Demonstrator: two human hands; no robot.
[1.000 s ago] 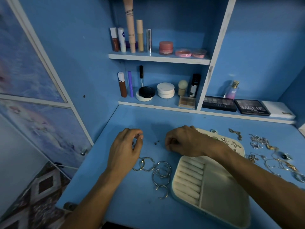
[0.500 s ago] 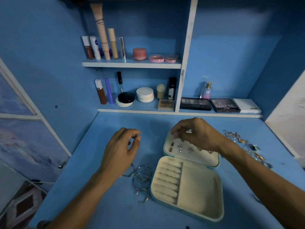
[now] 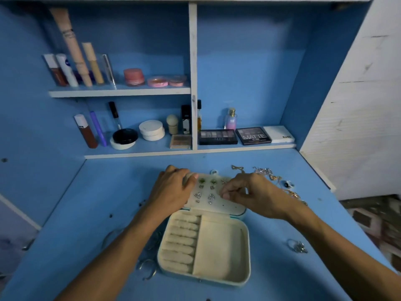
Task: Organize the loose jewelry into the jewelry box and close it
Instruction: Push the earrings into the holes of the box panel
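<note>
Left hand [image 3: 173, 190] was set on the left end of the opened lid [image 3: 219, 205]. Its thumb lay across the panel's upper corner and its fingers curled over the far edge, holding it. The fingertips beyond that edge were hidden.

Right hand [image 3: 249, 194] hovered over the right half of the lid, fingers curled, thumb and forefinger drawn together at the panel. Whether anything sat in that pinch could not be determined, the spot being small and shadowed.

The jewelry box [image 3: 246, 253] lay open at the middle of the blue desk [image 3: 86, 213], base nearer the person and lid on the far side. The base showed a bank of ring rolls [image 3: 180, 242] on its left and one plain compartment to the right. Earrings [image 3: 211, 197] were seated in the lid panel: a green pair, a triangular pair, and smaller studs not legible in detail. The right hand covered the panel's right end.

Loose jewelry [image 3: 267, 171] lay just beyond and right of the lid, partly masked by the right hand and wrist, its pieces blurring together. One ring [image 3: 297, 246] lay apart on the desk, right of the base. Metal hoops [image 3: 149, 268] lay left of the base, largely concealed beneath the left forearm. Shelves [image 3: 121, 92] behind carried cosmetics [image 3: 133, 77], their labels mostly unreadable.
</note>
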